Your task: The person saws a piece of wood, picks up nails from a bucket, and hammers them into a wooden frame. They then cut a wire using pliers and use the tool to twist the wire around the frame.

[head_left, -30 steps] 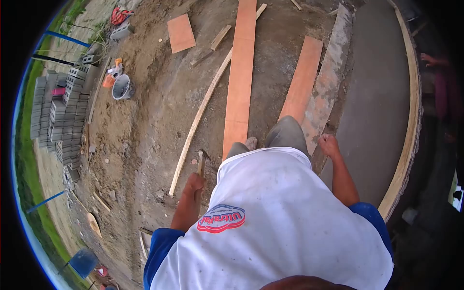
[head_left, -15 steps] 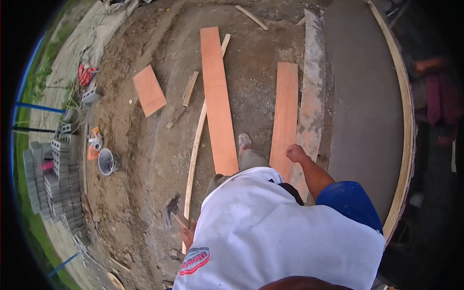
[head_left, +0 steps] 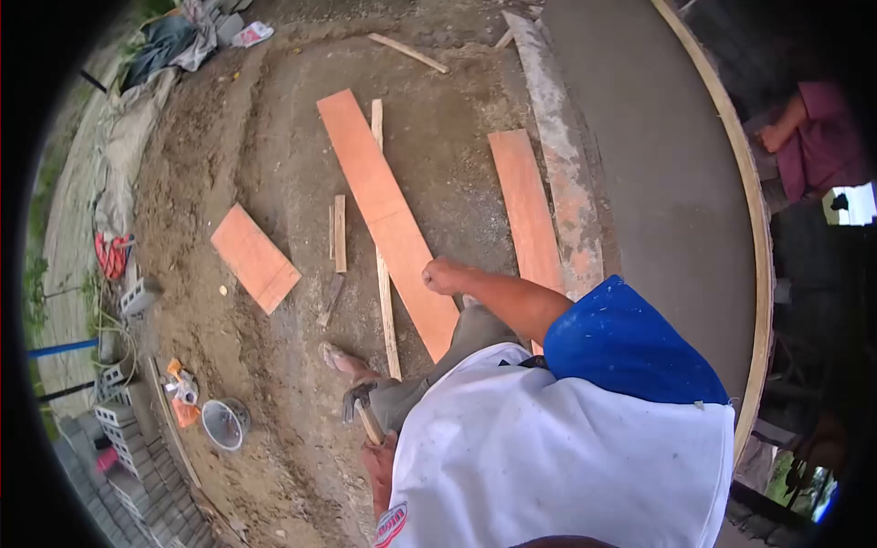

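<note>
Hammer [head_left: 370,422] in the left hand [head_left: 379,461], its fingers clamped round the wooden handle, the metal head tilted up beside the person's trouser leg [head_left: 402,399]. The right hand [head_left: 443,276] is curled, fingers together, in front of the long orange board [head_left: 375,201]; I can't tell whether it holds anything small. That board lies slantwise across a thin wooden strip [head_left: 385,310] on the dirt. A short board [head_left: 256,260] lies to its left, another board [head_left: 525,196] to its right. Farther out, there's a bucket [head_left: 225,425] near grey blocks [head_left: 128,447], and across the smooth grey slab [head_left: 639,119], another person's sleeve [head_left: 822,137].
</note>
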Tool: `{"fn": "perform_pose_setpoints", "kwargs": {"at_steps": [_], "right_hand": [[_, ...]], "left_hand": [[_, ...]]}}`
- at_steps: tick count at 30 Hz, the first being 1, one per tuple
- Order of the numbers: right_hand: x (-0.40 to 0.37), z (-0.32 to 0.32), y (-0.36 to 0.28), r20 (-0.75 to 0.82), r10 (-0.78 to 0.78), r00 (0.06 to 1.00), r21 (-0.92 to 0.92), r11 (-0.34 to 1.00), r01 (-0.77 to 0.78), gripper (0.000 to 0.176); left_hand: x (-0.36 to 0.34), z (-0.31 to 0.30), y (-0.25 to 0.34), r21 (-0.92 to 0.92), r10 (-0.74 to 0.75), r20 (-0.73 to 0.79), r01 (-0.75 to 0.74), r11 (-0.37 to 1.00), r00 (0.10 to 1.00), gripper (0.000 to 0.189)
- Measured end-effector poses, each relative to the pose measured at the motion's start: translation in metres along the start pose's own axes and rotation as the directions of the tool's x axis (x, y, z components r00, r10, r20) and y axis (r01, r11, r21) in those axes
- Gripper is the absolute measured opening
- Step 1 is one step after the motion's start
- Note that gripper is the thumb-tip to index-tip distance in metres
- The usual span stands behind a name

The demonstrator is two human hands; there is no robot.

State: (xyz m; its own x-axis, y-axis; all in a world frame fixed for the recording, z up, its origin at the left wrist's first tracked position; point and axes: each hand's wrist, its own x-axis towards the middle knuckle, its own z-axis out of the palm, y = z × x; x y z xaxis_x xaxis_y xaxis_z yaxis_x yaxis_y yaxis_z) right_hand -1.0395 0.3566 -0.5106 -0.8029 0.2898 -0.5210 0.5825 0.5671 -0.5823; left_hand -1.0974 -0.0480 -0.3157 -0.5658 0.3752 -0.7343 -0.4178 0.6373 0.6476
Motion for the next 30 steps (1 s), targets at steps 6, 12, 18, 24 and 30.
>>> {"fn": "perform_pose_setpoints", "kwargs": {"at_steps": [6, 12, 18, 24, 30], "right_hand": [[0.067, 0.071, -0.039, -0.078, 0.223, 0.972, 0.073, 0.973, -0.217, 0.018], [0.262, 0.216, -0.037, 0.008, 0.12, 0.993, 0.059, 0.991, -0.12, 0.017], [0.44, 0.379, 0.021, 0.01, 0.084, 0.996, -0.065, 0.994, -0.083, 0.022], [0.507, 0.447, 0.037, 0.086, 0.088, 0.992, -0.28, 0.958, -0.06, 0.021], [0.48, 0.429, 0.035, 0.086, 0.135, 0.987, -0.248, 0.963, -0.109, 0.021]], "left_hand": [[0.144, -0.133, -0.058, 0.43, 0.012, -0.005, -0.009, 0.903, 1.0, 0.041], [0.236, -0.178, -0.088, 0.101, -0.298, 0.072, 0.29, 0.952, 0.952, 0.043], [0.237, -0.177, -0.14, -0.019, -0.433, -0.041, 0.432, 0.902, 0.901, 0.044], [0.243, -0.189, -0.149, 0.09, -0.439, 0.048, 0.434, 0.896, 0.897, 0.027], [0.27, -0.175, -0.121, 0.12, -0.614, -0.071, 0.618, 0.777, 0.786, 0.023]]}}
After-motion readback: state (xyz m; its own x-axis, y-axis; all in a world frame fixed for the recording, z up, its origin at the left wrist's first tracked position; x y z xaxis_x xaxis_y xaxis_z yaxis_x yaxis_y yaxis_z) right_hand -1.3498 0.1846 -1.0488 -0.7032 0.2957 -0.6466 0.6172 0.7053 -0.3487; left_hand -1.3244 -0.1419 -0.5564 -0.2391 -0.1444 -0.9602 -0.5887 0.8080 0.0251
